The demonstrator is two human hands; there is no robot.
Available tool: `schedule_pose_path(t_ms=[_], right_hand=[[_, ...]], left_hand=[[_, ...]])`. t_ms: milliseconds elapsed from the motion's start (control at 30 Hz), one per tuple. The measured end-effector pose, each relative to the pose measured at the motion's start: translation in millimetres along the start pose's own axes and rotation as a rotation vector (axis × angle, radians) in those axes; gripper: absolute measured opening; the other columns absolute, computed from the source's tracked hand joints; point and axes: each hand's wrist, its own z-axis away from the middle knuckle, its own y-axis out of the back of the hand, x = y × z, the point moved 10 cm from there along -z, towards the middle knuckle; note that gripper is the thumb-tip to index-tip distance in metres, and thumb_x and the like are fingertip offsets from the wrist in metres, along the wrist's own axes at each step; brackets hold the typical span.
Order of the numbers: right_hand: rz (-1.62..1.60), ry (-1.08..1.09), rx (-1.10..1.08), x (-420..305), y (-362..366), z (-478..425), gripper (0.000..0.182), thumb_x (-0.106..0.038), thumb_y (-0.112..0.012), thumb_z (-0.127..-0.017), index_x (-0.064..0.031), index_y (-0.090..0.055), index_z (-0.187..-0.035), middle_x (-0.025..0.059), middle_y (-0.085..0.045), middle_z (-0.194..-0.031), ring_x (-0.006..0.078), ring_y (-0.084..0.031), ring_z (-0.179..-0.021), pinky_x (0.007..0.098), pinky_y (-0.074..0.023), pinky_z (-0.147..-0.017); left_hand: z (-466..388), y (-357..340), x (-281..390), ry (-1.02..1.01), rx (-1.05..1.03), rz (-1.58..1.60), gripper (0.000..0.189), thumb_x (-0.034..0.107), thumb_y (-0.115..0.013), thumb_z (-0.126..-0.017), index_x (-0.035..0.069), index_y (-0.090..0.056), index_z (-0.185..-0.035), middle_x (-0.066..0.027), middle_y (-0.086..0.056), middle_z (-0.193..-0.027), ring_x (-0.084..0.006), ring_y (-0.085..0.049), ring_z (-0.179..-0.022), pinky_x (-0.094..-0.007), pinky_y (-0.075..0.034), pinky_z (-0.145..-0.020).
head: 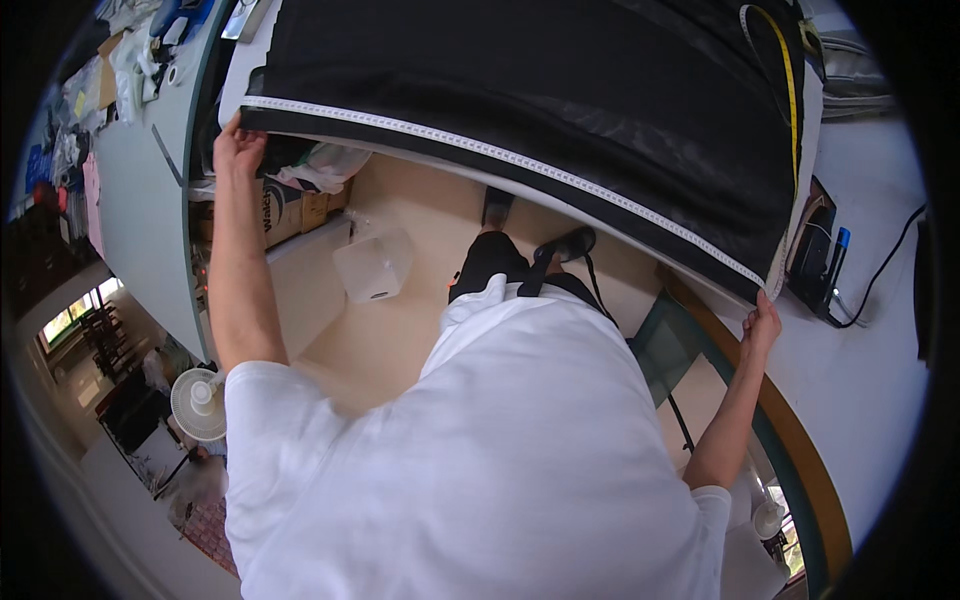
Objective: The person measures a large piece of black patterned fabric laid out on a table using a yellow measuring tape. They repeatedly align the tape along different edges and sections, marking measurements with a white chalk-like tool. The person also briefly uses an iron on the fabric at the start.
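Black fabric lies spread over a white table, its near edge along the table's edge. A white measuring tape is stretched straight across it, close to that edge. At the tape's left end, my left hand pinches the fabric's corner with thumb and fingers; whether the tape is also in that pinch cannot be told. My right hand grips the tape at the right corner of the fabric, fingers curled. Beyond this hand the tape turns up along the fabric's right side, showing its yellow face, and loops at the top.
To the right stand a dark holder with a blue-capped marker and a black cable. On the left are a grey-green table with plastic bags, and cardboard boxes below. A translucent plastic bin stands on the floor. Fans are further back.
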Motion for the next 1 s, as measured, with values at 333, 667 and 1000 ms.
schedule_pose_path(t_ms=[333, 667, 1000], right_hand=[[0.058, 0.004, -0.012, 8.1, 26.7, -14.8, 0.019, -0.024, -0.075, -0.089, -0.0079, -0.064, -0.090, -0.0054, -0.043, -0.057, 0.0053, -0.037, -0.046, 0.0228, -0.0286, -0.042], [0.432, 0.129, 0.224, -1.2, -17.9, 12.8, 0.043, -0.040, -0.078, -0.083, 0.0025, -0.073, -0.089, 0.0016, -0.048, -0.052, 0.0126, -0.041, -0.041, 0.0288, -0.0319, -0.039], [0.183, -0.043, 0.128, 22.8, -71.1, 7.0, 0.019, -0.017, -0.075, -0.085, -0.0080, -0.061, -0.075, -0.0034, -0.044, -0.054, 0.0088, -0.039, -0.042, 0.0243, -0.0293, -0.037]], left_hand=[[23.7, 154.1, 2.5, -0.095, 0.083, -0.249, 0.022, 0.008, -0.061, -0.093, 0.000, -0.061, -0.113, -0.0132, -0.068, -0.107, -0.0276, -0.065, -0.093, -0.0405, -0.053, -0.084], [30.1, 201.3, -87.6, 0.049, 0.319, -0.289, 0.013, 0.002, -0.057, -0.091, -0.007, -0.060, -0.100, -0.0170, -0.066, -0.087, -0.0280, -0.067, -0.070, -0.0358, -0.061, -0.062], [4.7, 143.4, -150.5, 0.329, 0.197, -0.283, 0.031, 0.021, -0.046, -0.102, -0.005, -0.051, -0.120, -0.0220, -0.059, -0.120, -0.0391, -0.060, -0.110, -0.0543, -0.055, -0.089]])
